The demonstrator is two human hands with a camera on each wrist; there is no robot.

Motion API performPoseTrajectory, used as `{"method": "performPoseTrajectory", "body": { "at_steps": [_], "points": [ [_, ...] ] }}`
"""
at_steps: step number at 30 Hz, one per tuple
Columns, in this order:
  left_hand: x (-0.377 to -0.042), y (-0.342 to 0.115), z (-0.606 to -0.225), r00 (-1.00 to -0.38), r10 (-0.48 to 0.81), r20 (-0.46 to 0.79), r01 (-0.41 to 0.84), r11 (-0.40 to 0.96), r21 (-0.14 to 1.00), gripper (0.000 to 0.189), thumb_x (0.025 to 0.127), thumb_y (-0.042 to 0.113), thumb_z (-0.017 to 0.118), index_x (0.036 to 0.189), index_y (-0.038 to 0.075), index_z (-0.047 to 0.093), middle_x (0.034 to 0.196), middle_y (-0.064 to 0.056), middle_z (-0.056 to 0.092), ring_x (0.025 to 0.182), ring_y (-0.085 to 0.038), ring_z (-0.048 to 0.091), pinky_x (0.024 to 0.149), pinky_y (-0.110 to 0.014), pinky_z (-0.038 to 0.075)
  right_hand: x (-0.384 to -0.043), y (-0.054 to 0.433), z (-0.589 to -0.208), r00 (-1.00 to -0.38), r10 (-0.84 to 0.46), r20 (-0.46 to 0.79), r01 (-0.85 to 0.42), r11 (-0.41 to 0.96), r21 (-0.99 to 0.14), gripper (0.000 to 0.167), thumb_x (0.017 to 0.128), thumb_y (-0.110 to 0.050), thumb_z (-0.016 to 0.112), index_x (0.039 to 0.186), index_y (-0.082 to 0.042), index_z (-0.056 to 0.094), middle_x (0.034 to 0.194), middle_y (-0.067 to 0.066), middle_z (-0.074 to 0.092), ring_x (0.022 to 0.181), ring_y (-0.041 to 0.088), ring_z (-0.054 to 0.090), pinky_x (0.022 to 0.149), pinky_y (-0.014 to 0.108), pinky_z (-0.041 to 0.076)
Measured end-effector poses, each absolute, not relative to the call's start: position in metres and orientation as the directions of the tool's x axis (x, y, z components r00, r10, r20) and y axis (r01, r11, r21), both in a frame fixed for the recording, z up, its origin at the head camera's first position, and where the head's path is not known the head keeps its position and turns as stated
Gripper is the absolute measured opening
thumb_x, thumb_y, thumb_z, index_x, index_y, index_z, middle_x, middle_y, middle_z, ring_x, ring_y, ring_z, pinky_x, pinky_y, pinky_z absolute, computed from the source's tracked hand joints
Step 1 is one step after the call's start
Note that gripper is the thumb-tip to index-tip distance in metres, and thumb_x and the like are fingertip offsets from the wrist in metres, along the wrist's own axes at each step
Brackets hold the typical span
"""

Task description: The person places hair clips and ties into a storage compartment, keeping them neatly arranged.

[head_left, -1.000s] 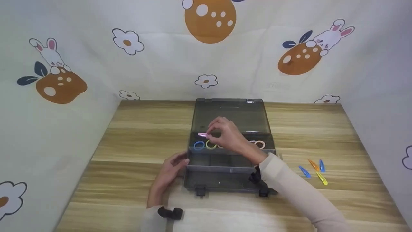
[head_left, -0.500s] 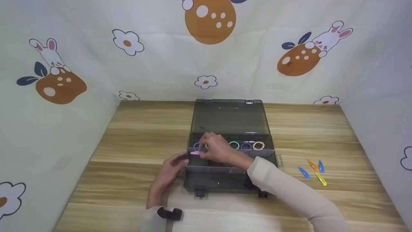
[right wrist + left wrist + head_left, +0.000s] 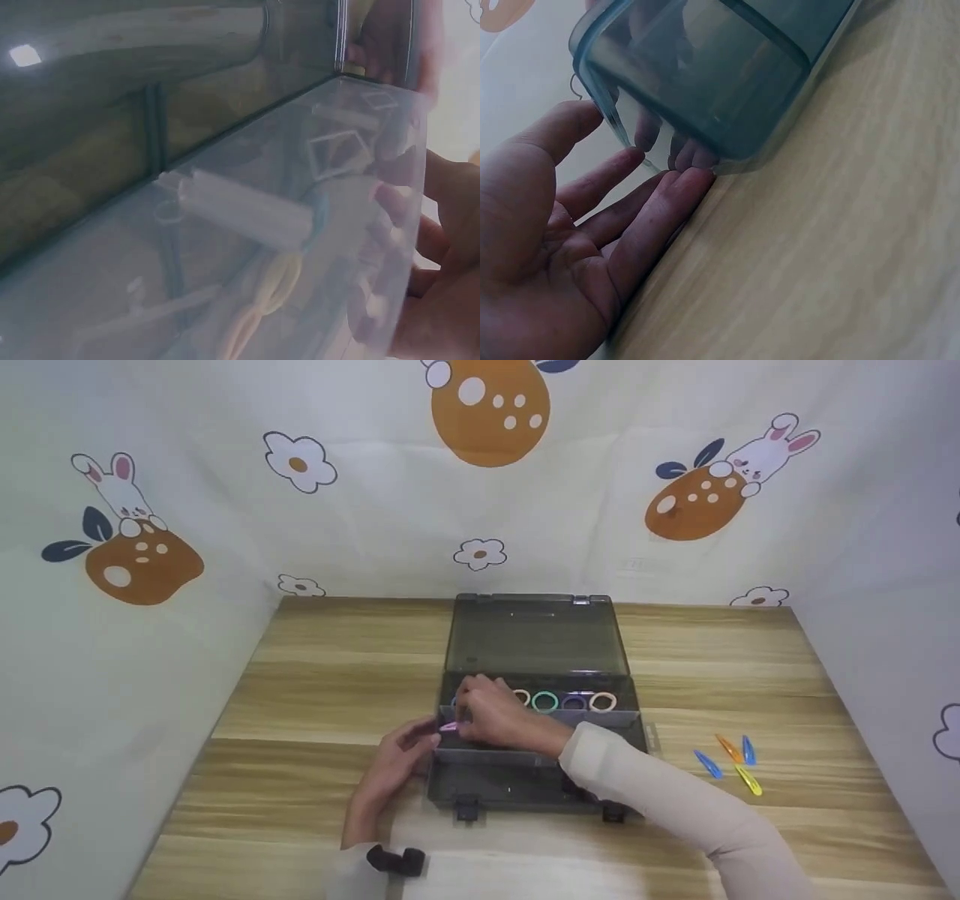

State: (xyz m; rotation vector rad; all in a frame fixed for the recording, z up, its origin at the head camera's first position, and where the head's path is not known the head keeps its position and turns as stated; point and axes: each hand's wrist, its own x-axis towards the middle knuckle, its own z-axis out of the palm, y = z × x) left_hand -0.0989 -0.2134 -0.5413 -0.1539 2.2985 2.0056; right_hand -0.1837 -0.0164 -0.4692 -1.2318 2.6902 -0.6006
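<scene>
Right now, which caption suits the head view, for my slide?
The right hand's grip holds a pink clip at an open box; four clips lie on the table.

The front compartment is reachable from above except beneath the right sleeve

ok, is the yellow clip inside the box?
No, the yellow clip lies on the table, to the right of the box.

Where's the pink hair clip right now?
In the head view, the pink hair clip is held by the right hand, at the left end of the middle row of the open case, near the left hand.
</scene>
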Motion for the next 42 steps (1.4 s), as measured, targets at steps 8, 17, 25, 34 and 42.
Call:
{"method": "performPoseTrajectory", "body": {
  "at_steps": [8, 17, 25, 34, 42],
  "points": [
    [-0.100, -0.214, -0.541, -0.993, -0.001, -0.117, -0.116, 0.148, 0.982, 0.043, 0.095, 0.021, 0.068, 0.135, 0.003, 0.061, 0.138, -0.016, 0.063, 0.130, -0.029, 0.058, 0.116, -0.045, 0.042, -0.179, -0.018, -0.476, -0.676, -0.736, 0.048, -0.704, 0.625, -0.338, 0.011, 0.083, -0.021, 0.075, 0.082, -0.011, 0.077, 0.115, 0.008, 0.069, 0.110, 0.028, 0.058, 0.096, 0.056, 0.049],
    [-0.100, -0.213, -0.539, -0.992, -0.006, -0.128, -0.127, 0.138, 0.982, 0.045, 0.096, 0.020, 0.068, 0.136, 0.001, 0.059, 0.141, -0.018, 0.060, 0.130, -0.030, 0.058, 0.112, -0.038, 0.046, -0.177, -0.018, -0.484, -0.687, -0.721, 0.085, -0.716, 0.654, -0.244, 0.020, 0.084, -0.026, 0.077, 0.073, -0.008, 0.077, 0.118, 0.006, 0.069, 0.111, 0.028, 0.057, 0.092, 0.053, 0.049],
    [-0.100, -0.212, -0.539, -0.993, -0.010, -0.118, -0.118, 0.141, 0.983, 0.046, 0.096, 0.018, 0.067, 0.136, -0.002, 0.058, 0.140, -0.020, 0.060, 0.132, -0.033, 0.056, 0.116, -0.045, 0.041, -0.185, -0.005, -0.460, -0.658, -0.749, 0.080, -0.710, 0.581, -0.398, 0.022, 0.082, -0.025, 0.080, 0.100, -0.011, 0.079, 0.123, 0.007, 0.068, 0.112, 0.028, 0.057, 0.091, 0.050, 0.047],
    [-0.100, -0.212, -0.542, -0.994, -0.018, -0.109, -0.110, 0.143, 0.984, 0.046, 0.095, 0.017, 0.067, 0.136, -0.002, 0.058, 0.140, -0.021, 0.060, 0.134, -0.034, 0.055, 0.117, -0.047, 0.040, -0.187, 0.039, -0.434, -0.661, -0.692, 0.289, -0.718, 0.474, -0.509, 0.017, 0.082, -0.018, 0.079, 0.096, -0.008, 0.078, 0.109, 0.008, 0.073, 0.105, 0.028, 0.064, 0.089, 0.049, 0.051],
    [-0.098, -0.213, -0.541, -0.993, -0.020, -0.116, -0.117, 0.132, 0.984, 0.046, 0.096, 0.017, 0.067, 0.136, -0.002, 0.058, 0.140, -0.020, 0.060, 0.131, -0.031, 0.056, 0.113, -0.037, 0.044, -0.179, 0.089, -0.427, -0.697, -0.618, 0.364, -0.689, 0.438, -0.577, 0.014, 0.084, -0.011, 0.079, 0.098, -0.008, 0.077, 0.102, 0.005, 0.074, 0.102, 0.025, 0.067, 0.092, 0.045, 0.055]
  ]
}}
